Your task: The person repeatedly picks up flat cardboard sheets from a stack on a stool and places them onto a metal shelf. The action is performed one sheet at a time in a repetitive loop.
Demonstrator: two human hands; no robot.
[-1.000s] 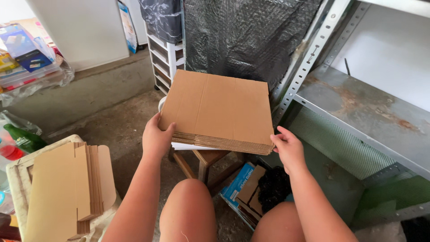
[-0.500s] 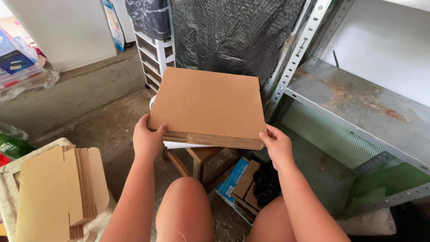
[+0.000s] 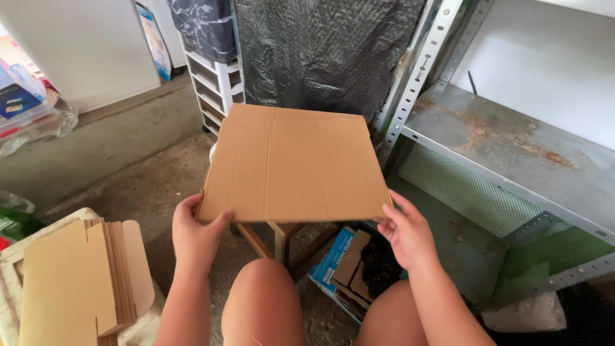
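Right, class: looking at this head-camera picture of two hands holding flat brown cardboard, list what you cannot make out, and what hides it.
- Wooden stool, head view: its top is hidden behind the flat brown cardboard sheet.
- Left hand and right hand: fingers under the sheet are hidden.
- Stack of folded cardboard blanks: cut off by the bottom edge.
- Blue carton: partly hidden by the knees.

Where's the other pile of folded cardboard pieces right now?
In the head view, the pile of folded cardboard pieces lies at the lower left on a pale stool, just left of the left hand.
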